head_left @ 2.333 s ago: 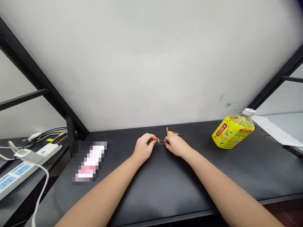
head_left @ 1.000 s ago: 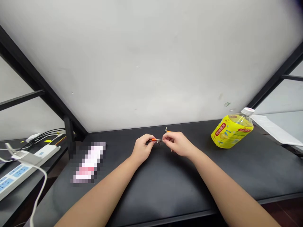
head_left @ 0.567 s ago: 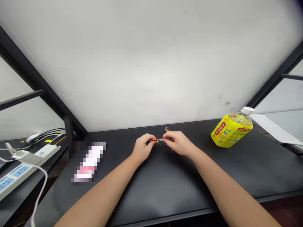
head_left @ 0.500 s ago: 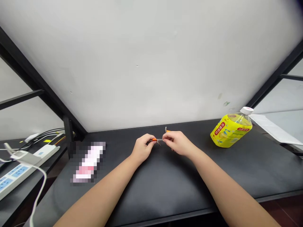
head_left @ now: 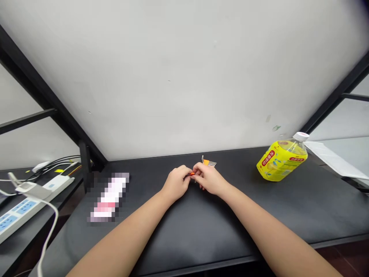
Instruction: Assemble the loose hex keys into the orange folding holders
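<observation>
Near the middle of the black table (head_left: 198, 231), my left hand (head_left: 176, 182) is closed in a pinch on a thin, dark tool with an orange part (head_left: 191, 174). My right hand (head_left: 210, 179) is closed too, its fingertips meeting the left ones at the orange part. How far the tool runs under the fingers is hidden. Just behind my right hand shows an orange holder (head_left: 206, 162) with several thin metal rods (head_left: 212, 164) sticking out to the right; my hand covers part of it.
A large yellow-labelled drink bottle (head_left: 282, 159) stands at the right. A blurred-out flat object (head_left: 109, 196) lies at the left. Beyond the table's left edge are a white power strip (head_left: 29, 209) and cables (head_left: 47, 234). A pale wall (head_left: 184, 77) rises behind.
My right hand has moved left and down, so its fingertips now meet my left hand's. The metal rods behind it have come into view. The left hand has barely shifted.
</observation>
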`<state>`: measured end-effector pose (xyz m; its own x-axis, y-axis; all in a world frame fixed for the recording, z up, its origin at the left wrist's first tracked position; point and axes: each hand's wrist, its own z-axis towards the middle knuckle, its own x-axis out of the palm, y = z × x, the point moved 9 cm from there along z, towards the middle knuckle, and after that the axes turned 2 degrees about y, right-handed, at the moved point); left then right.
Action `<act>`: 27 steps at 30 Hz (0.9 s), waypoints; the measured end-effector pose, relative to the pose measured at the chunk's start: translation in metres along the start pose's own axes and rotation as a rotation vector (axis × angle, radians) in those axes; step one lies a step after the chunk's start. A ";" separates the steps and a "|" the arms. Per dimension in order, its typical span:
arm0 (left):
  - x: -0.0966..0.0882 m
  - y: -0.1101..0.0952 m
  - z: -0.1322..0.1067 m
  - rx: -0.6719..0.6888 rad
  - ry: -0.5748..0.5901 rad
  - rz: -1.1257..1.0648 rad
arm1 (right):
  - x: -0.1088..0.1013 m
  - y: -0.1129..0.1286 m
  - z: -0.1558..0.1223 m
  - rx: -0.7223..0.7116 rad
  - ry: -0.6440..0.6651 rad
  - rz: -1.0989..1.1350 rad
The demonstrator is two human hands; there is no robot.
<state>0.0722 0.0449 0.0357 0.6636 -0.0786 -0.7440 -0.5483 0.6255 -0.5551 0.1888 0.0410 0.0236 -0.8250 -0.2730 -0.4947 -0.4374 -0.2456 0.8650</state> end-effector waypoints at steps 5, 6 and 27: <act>-0.004 0.008 0.000 -0.062 -0.020 0.015 | 0.001 0.023 -0.006 -0.214 -0.023 -0.258; -0.005 0.009 0.001 -0.070 -0.031 0.018 | -0.001 0.022 -0.006 -0.220 -0.022 -0.255; -0.010 0.014 0.002 -0.087 -0.067 -0.050 | -0.028 -0.024 -0.001 0.134 0.069 -0.497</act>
<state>0.0587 0.0561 0.0358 0.7220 -0.0538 -0.6898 -0.5542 0.5520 -0.6230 0.2230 0.0532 0.0171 -0.4822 -0.2153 -0.8492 -0.8165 -0.2409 0.5247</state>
